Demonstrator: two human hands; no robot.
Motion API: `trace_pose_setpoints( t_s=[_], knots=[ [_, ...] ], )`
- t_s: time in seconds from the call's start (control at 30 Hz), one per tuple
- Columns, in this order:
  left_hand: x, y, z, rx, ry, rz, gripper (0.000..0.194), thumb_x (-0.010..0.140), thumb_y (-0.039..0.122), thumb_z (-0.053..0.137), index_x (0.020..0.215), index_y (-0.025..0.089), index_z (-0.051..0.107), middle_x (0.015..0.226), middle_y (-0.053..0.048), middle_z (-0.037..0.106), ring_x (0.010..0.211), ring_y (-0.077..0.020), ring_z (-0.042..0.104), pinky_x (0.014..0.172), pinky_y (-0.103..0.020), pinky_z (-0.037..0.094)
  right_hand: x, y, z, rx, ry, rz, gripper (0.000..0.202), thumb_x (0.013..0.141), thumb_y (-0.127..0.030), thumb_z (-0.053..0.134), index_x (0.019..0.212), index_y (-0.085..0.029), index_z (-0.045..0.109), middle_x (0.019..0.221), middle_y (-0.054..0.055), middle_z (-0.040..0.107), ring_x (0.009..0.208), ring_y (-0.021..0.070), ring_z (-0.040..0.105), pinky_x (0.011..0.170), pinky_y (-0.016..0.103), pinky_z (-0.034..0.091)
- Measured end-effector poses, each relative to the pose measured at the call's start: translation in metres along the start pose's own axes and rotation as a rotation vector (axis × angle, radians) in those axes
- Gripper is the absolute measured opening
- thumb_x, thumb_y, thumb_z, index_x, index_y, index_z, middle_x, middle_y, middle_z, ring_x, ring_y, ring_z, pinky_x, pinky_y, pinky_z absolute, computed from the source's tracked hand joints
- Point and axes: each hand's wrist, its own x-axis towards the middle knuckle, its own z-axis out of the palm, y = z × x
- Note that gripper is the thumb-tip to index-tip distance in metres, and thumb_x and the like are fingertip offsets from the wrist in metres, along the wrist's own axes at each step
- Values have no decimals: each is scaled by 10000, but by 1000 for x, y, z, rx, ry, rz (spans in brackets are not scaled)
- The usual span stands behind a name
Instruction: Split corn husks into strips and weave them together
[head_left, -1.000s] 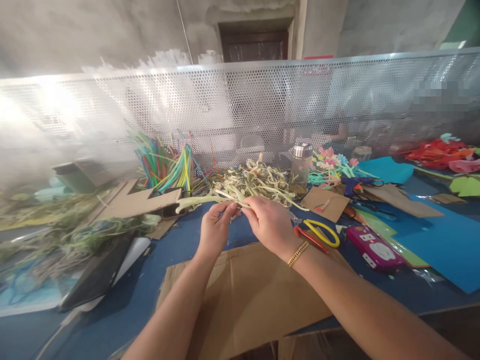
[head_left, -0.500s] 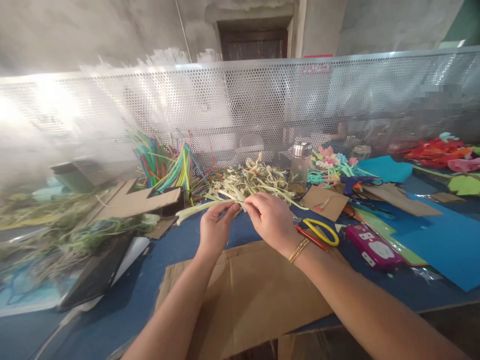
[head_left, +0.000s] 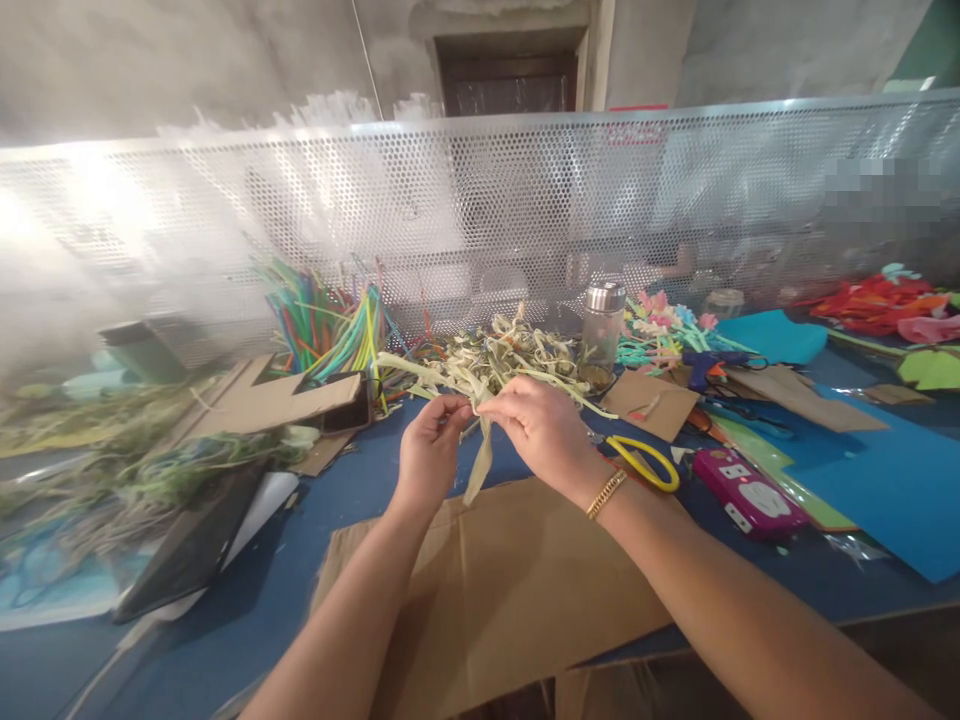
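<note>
Over the near edge of the pile, my left hand (head_left: 431, 450) and my right hand (head_left: 544, 425) meet with fingertips pinched. Between them is a pale green leaf-like strip (head_left: 478, 468), its loose end hanging below the fingers. A pale stalk (head_left: 405, 368) slants up and left from the pinch; where it joins the strip is hidden by my fingers. Just behind lies a heap of pale, dry-looking strips and stems (head_left: 517, 350). Yellow-handled scissors (head_left: 645, 462) lie by my right wrist. Under my forearms is a flat cardboard sheet (head_left: 480, 600).
Colourful stems (head_left: 330, 325) stand at the back left, beside cut cardboard (head_left: 300, 405). A glass bottle (head_left: 602, 325) stands behind the heap. To the right are a purple box (head_left: 750, 492), blue sheets (head_left: 877, 480) and a glue gun (head_left: 709, 368). A perforated metal screen (head_left: 510, 210) closes off the back.
The pale stalk has swung upward at the left. The strip's end now hangs below my fingers. My right hand has shifted slightly right; both hands stay pinched.
</note>
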Motion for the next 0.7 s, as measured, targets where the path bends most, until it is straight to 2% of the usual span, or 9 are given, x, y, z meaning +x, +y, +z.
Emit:
trace_pose_setpoints(
  t_s=[0.17, 0.33, 0.5, 0.7],
  knots=[
    [-1, 1, 2, -64, -74, 16, 126, 825, 314, 610, 842, 191, 630, 817, -1, 615, 790, -140, 521, 763, -239, 395, 0, 3, -1, 154, 42, 103, 92, 906, -249, 576, 874, -197, 645, 830, 14, 676, 784, 135, 597, 727, 251, 421],
    [-3, 0, 2, -107, -109, 43, 140, 823, 300, 628, 909, 198, 589, 855, -8, 603, 803, -141, 529, 746, -249, 402, -1, 4, 4, 257, 53, 157, 48, 881, -229, 598, 851, -200, 624, 773, 0, 668, 732, 130, 606, 682, 241, 432],
    [-5, 5, 0, -65, -122, 33, 165, 801, 278, 649, 925, 195, 578, 852, -8, 595, 723, -127, 509, 651, -240, 383, -1, 5, 5, 258, 50, 144, 82, 879, -170, 571, 867, -204, 645, 821, 9, 684, 773, 145, 614, 705, 256, 448],
    [-5, 7, 0, -121, -99, 25, 144, 779, 227, 652, 872, 191, 549, 798, 14, 557, 708, -114, 486, 643, -226, 379, 0, 5, 5, 291, 82, 84, 105, 876, -169, 592, 857, -224, 679, 829, -3, 691, 792, 132, 620, 724, 249, 462]
  ],
)
